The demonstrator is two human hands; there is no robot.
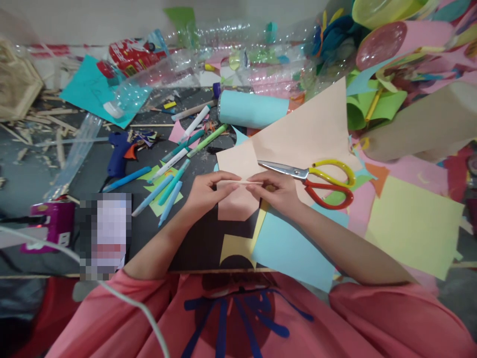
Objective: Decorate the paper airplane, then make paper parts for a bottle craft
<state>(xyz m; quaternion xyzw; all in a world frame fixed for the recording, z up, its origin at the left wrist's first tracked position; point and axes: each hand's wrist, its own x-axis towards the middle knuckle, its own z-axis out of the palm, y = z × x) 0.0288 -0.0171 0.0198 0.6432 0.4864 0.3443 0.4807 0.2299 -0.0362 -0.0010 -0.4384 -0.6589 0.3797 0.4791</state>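
Both hands pinch a peach paper piece (238, 206) along a raised crease across its middle, in front of me above the dark table. My left hand (210, 188) has its thumb and fingers closed on the left end of the crease. On the right end, my right hand (276, 189) grips the same paper between thumb and fingers. Scissors (298, 172) with one yellow and one red handle lie just beyond my right hand, on a larger peach sheet (309, 129). A light blue sheet (298, 243) lies under my right forearm.
Several markers (173, 184) and a blue glue gun (121, 153) lie to the left, near a phone (112, 228) and a white cable (126, 298). Clear plastic bottles (149, 84) and a blue-wrapped bottle (253, 109) stretch across the back. Coloured paper, including a yellow sheet (417, 223), covers the right.
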